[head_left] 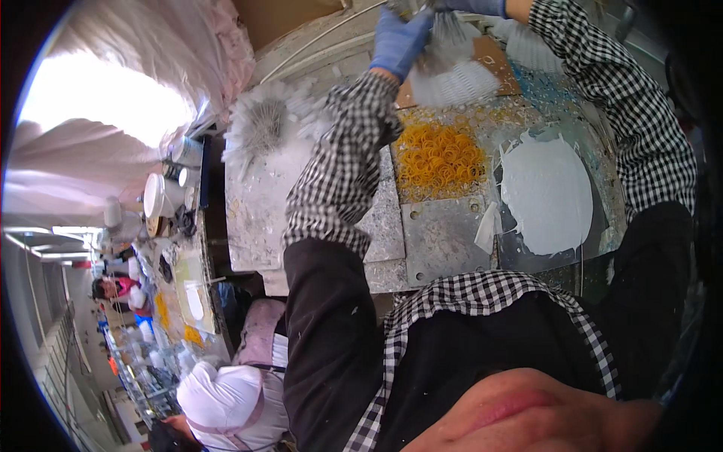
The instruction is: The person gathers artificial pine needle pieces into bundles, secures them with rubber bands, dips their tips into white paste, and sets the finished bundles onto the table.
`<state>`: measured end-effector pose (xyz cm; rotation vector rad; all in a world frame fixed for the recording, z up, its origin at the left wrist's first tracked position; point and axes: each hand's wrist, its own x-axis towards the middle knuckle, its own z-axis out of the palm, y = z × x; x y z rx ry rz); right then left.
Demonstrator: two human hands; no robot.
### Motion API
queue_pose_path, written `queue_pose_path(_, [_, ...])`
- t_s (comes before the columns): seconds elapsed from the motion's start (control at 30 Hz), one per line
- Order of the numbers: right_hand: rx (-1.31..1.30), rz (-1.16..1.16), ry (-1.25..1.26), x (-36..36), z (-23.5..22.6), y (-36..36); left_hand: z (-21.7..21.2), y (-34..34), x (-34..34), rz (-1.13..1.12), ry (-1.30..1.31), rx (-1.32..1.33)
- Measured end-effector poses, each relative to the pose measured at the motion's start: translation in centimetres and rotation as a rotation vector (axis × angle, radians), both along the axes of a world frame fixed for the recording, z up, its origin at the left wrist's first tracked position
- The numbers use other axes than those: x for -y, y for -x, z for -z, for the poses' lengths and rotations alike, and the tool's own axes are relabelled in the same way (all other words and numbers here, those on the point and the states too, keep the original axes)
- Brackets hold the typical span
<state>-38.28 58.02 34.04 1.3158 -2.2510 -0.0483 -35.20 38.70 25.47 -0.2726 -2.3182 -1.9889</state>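
Observation:
At the top edge, my left hand (401, 44) wears a blue glove, its fingers curled round the upper end of a bundle of thin grey rods (447, 32). Motion smears the bundle, and its upper end is partly cut off. My right hand (478, 6), also blue-gloved, is beside it, with most of its fingers out of the picture. Below the hands, a fanned stack of clear-white thin pieces (458, 84) lies on a brown board (489, 51). Nearer me is a heap of yellow-orange rubber bands (440, 160).
White paste (546, 196) is spread on a dark sheet at the right, beside a white scrap (488, 228). Another bundle of thin rods (265, 124) lies at the left. Metal plates (446, 239) cover the near bench. Another person in white (222, 399) sits at lower left.

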Motion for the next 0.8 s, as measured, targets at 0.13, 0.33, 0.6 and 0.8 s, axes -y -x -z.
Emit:
queue_pose_path(0.13, [0.141, 0.083, 0.027, 3.3, -2.3, -1.5, 0.8, 1.7, -0.2, -0.033, -0.038, -0.39])
queue_pose_path(0.33, [-0.46, 0.161, -0.056, 3.5, -4.5, -10.1, 2.1, -9.5, 1.2, -0.108, 0.207, -0.333])
queue_pose_path(0.6, [0.503, -0.215, 0.159, 15.0, 6.6, -24.7, 10.2, -20.6, 26.4, -0.226, 0.872, -0.336])
queue_pose_path(0.8, [0.433, 0.006, 0.346, 26.7, 15.2, -11.5, 7.8, -15.4, 40.6, -0.46, 1.62, -0.268])
